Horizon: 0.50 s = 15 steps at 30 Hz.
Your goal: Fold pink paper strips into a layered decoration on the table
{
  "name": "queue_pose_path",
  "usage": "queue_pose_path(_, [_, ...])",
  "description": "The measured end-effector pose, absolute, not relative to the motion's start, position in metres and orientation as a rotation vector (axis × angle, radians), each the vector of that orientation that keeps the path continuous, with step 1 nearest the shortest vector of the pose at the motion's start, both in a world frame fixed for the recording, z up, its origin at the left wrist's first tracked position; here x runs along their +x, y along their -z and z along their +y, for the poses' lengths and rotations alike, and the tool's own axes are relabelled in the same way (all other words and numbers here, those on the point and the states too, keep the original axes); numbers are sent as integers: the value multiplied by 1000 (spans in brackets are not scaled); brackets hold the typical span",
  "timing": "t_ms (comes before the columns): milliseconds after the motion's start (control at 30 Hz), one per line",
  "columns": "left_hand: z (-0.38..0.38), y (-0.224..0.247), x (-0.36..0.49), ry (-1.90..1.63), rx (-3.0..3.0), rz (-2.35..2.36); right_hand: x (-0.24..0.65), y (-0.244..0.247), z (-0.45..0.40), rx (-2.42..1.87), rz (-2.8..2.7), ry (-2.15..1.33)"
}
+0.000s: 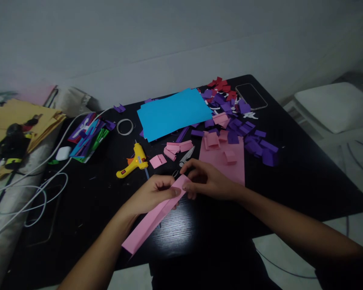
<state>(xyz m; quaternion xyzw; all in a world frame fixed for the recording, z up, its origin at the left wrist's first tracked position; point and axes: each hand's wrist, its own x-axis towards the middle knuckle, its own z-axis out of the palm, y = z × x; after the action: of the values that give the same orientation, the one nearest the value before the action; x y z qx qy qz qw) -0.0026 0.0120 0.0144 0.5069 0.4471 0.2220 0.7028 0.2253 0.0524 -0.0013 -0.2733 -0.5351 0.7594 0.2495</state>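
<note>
A folded strip of pink paper (pixel 153 221) slants across the front of the black table, held up between both hands. My left hand (pixel 154 194) grips it near its upper end, thumb on top and fingers underneath. At the far tip, my right hand (pixel 207 179) pinches the strip between thumb and fingers. Just beyond the hands lie scissors (pixel 186 156), their handles partly hidden by my right hand. Small folded pink pieces (pixel 173 149) are scattered beside them. A pink sheet (pixel 222 169) rests under the right hand's side, with more pink pieces on it.
A yellow glue gun (pixel 136 161) lies left of centre. Blue sheets (pixel 175 112) are stacked at the back. Purple pieces (pixel 245 129), red pieces (pixel 220 85) and a phone (pixel 251 96) occupy the right. White cables (pixel 45 187) and a tape roll (pixel 125 127) are on the left.
</note>
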Motion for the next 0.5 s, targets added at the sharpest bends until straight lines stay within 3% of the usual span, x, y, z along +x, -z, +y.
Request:
queue_pose_path(267, [13,-14,1,-505,1247,1028,220,5,48,-821,-1398,-2244])
queue_pose_path(500, [13,-17,-1,-463,1106,1017,226,1,58,-822,-1436,-2068])
